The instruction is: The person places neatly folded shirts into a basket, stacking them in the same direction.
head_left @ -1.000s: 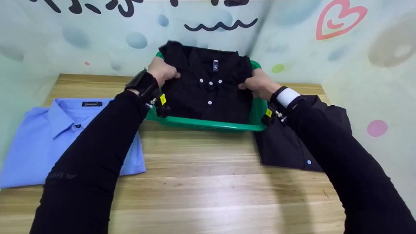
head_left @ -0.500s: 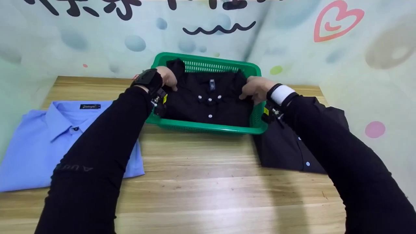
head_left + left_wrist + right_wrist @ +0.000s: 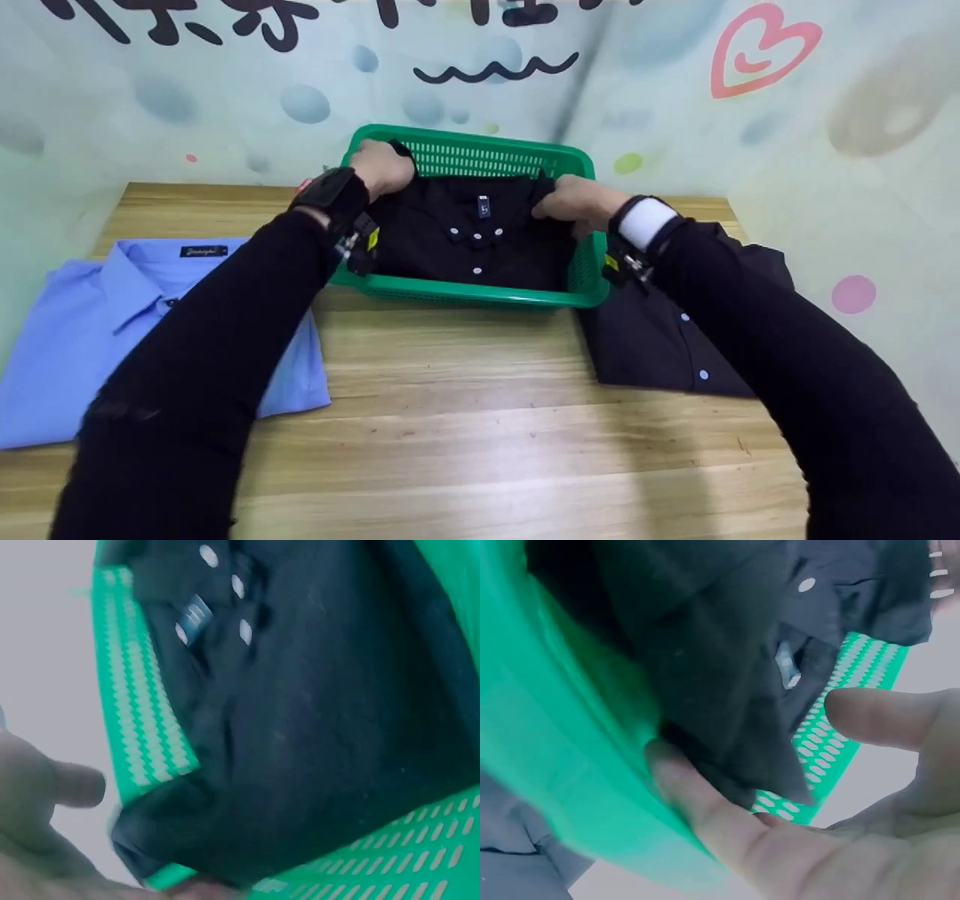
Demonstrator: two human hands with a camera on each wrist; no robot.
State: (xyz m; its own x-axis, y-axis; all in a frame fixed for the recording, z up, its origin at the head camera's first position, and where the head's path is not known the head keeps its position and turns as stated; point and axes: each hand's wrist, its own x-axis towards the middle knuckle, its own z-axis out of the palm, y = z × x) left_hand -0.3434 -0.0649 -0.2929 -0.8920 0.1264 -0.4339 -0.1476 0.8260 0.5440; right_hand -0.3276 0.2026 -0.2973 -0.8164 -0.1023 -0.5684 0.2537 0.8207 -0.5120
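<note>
A folded black shirt (image 3: 480, 259) with white buttons lies inside a green basket (image 3: 480, 291), its collar tag facing up. At the basket's back left corner my left hand (image 3: 382, 166) touches the shirt's shoulder; the left wrist view shows the thumb (image 3: 79, 784) apart from the cloth and the other fingers mostly hidden low at the rim. My right hand (image 3: 576, 201) is at the shirt's right shoulder. In the right wrist view its thumb and forefinger (image 3: 705, 802) are spread, the forefinger between the cloth (image 3: 705, 652) and the basket wall (image 3: 592, 787).
A folded blue shirt (image 3: 64, 352) lies on the wooden table (image 3: 450, 435) at the left, partly behind my left sleeve. Another dark folded shirt (image 3: 637, 345) lies at the right, partly under my right sleeve. A printed backdrop (image 3: 247, 90) stands behind the basket.
The black shirt has gone down into the basket, uncovering the back wall and rim. My left hand has shifted to the back left corner, and its grip on the cloth has loosened.
</note>
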